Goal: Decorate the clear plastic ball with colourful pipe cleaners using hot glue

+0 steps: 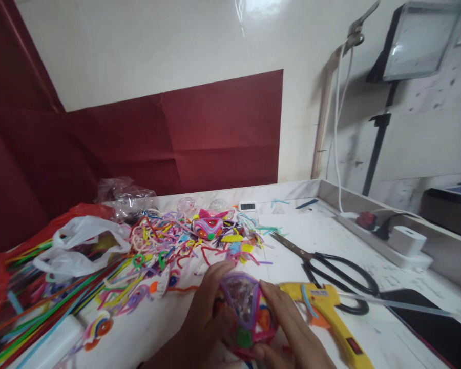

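Note:
Between my two hands is a pipe-cleaner animal face [246, 307], with purple and pink edging, orange eyes, a green round nose and a clear shiny middle. My left hand [209, 312] grips its left side, fingers curled over the top edge. My right hand [288, 328] closes on the right side, its thumb low near the nose. The lower part of the face is partly hidden by my fingers. To the right of my right hand lies a yellow hot glue gun [330, 307] with a glue stick in it. A similar finished-looking face [209, 228] rests farther back among loose pipe cleaners.
Black-handled scissors [322, 261] lie right of centre, beside a dark phone [430, 323]. Cut pipe cleaners [157, 236] heap at the back left, near a white plastic bag [84, 246]. A power strip [392, 251] runs along the raised right edge; a small digital display [247, 206] stands behind.

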A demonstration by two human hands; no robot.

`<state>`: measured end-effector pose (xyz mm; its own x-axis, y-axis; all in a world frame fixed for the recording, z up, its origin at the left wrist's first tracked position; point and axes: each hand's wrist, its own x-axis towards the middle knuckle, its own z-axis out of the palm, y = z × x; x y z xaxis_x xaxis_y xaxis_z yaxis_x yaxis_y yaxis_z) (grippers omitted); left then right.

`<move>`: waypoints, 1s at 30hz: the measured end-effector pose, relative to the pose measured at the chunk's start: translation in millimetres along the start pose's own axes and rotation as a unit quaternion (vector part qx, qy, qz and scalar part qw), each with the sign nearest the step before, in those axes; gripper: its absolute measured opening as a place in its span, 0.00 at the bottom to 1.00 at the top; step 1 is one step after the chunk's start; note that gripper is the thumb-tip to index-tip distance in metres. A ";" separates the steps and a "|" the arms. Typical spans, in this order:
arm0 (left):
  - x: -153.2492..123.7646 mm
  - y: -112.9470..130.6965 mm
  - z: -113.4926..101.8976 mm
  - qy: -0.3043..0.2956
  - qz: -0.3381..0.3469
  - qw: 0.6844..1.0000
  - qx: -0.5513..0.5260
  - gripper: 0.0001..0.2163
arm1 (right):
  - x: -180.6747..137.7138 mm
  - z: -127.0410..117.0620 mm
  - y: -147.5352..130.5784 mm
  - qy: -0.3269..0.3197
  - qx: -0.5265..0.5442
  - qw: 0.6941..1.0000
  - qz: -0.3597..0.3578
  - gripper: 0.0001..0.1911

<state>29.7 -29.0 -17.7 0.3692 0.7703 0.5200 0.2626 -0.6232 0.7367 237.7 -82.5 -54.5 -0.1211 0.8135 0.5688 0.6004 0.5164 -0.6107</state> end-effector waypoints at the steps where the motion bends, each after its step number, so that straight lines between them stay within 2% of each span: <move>1: 1.8 1.7 -0.3 0.019 -0.018 1.000 -0.012 0.29 | 0.0 0.4 0.5 0.000 0.001 1.000 -0.002 0.40; 5: 12.0 4.7 -0.6 0.126 -0.133 0.981 -0.059 0.25 | -0.7 2.2 4.5 0.000 0.011 1.000 -0.019 0.41; 7: 17.9 3.8 -1.7 0.129 -0.180 0.972 -0.079 0.27 | -1.2 0.4 6.5 0.003 0.006 1.000 -0.018 0.40; 9: 22.8 2.5 -3.2 0.136 -0.196 0.966 -0.098 0.29 | -1.6 -3.8 6.7 -0.006 -0.004 1.000 -0.013 0.40; 13: 27.4 2.1 -4.4 0.135 -0.201 0.964 -0.107 0.28 | -4.7 -12.5 -2.3 -0.015 -0.011 1.000 -0.016 0.41; 20: 28.7 2.6 -4.3 0.158 -0.198 0.958 -0.137 0.29 | -15.1 -21.1 -17.7 0.069 -0.015 0.997 0.027 0.32; 23: 30.7 -3.3 -8.6 0.180 -0.184 0.956 -0.139 0.29 | -17.3 -33.6 -14.0 0.085 -0.039 0.996 -0.005 0.27; 27: 35.9 -13.6 -18.4 0.213 -0.169 0.953 -0.136 0.25 | -23.1 -48.3 -13.9 0.114 -0.058 0.989 -0.069 0.13; 30: 39.9 -19.5 -25.3 0.230 -0.164 0.950 -0.131 0.21 | -33.9 -52.6 -16.9 0.120 -0.065 0.987 -0.087 0.09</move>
<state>16.7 17.3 -0.4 -0.1393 0.9322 0.3341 0.0432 -0.3313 0.9425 273.3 -132.9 -34.6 -0.0494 0.6199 0.7831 0.6847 0.5919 -0.4253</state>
